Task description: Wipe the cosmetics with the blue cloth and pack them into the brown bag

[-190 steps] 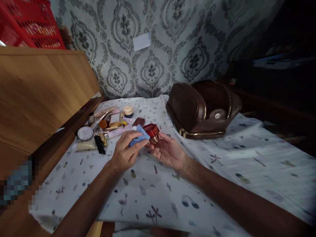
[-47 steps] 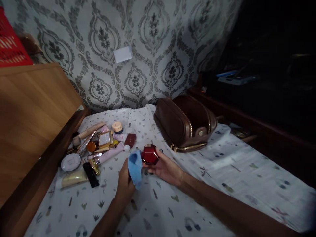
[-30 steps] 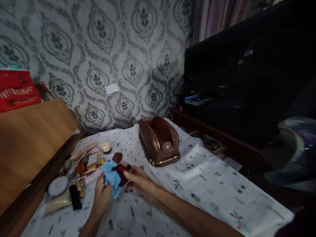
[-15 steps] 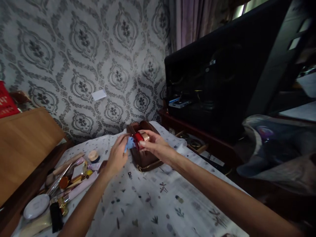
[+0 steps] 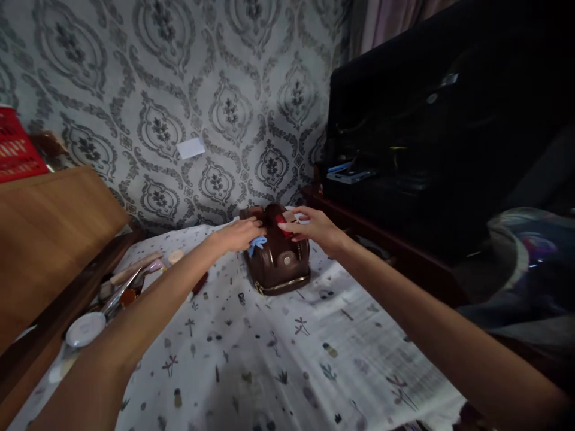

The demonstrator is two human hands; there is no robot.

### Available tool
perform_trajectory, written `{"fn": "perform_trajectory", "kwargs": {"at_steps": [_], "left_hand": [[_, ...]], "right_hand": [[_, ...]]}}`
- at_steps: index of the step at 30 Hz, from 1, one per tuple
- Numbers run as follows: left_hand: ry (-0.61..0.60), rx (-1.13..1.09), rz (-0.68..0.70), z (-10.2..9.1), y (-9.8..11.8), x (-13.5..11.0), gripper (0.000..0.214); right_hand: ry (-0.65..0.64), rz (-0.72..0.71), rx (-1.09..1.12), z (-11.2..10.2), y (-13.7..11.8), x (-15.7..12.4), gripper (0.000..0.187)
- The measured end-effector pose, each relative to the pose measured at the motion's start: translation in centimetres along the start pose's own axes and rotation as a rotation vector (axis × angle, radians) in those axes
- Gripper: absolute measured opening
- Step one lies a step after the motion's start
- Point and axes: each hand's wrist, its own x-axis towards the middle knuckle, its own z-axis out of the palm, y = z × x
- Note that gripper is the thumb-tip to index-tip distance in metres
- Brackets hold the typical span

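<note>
Pinches a small red jar [image 5: 281, 219] in the right hand [image 5: 311, 226], fingers closed round it, directly over the top of a brown pouch [image 5: 277, 266]. Cannot tell whether jar and pouch touch. Bunches a blue cloth [image 5: 257, 242] under the left hand [image 5: 237, 234], fingers curled shut on it, a fold of it hanging just below the knuckles against the pouch's upper left edge. Holds both hands near each other, with the jar between them, just left of the right hand's fingertips. Has the pouch upright right beneath both hands, on a surface [image 5: 287, 359] covered with a white printed sheet. Shows a scatter of cosmetics well to the left of the left hand, beside the left forearm: a round white compact [image 5: 85, 329], a long brush [image 5: 135, 268], and a few small tubes and pots too blurred to name. Shows a wooden panel [image 5: 49, 239] farther left again, and patterned wallpaper [image 5: 179, 90] behind both hands.
</note>
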Motion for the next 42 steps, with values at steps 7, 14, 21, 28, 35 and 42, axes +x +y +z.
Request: {"fn": "perform_trajectory", "kwargs": {"at_steps": [7,14,21,28,35,42], "left_hand": [[0.053,0.275,-0.124,-2.8,1.3,0.0,0.035],[0.2,0.316,-0.256,-5.6,3.7,-4.2,0.029],[0.086,0.162,-0.398,-0.9,7.0,-7.3,0.022],[0.117,0.061,-0.348,0.7,6.8,-6.1,0.028],[0.304,-0.023,-0.274,2.1,6.0,-8.6,0.041],[0.614,-0.131,-0.366,5.1,7.7,-8.1,0.057]], "right_hand": [[0.031,0.1,-0.426,0.0,-0.7,2.1,0.042],[0.012,-0.156,-0.449,0.2,-3.4,-0.5,0.043],[-0.121,-0.259,-0.487,1.9,-0.9,-4.1,0.039],[-0.045,-0.288,-0.442,1.3,1.3,-4.3,0.043],[-0.087,-0.375,-0.567,2.5,-1.5,-3.2,0.035],[-0.268,-0.174,-1.093,8.2,-1.4,1.7,0.035]]}}
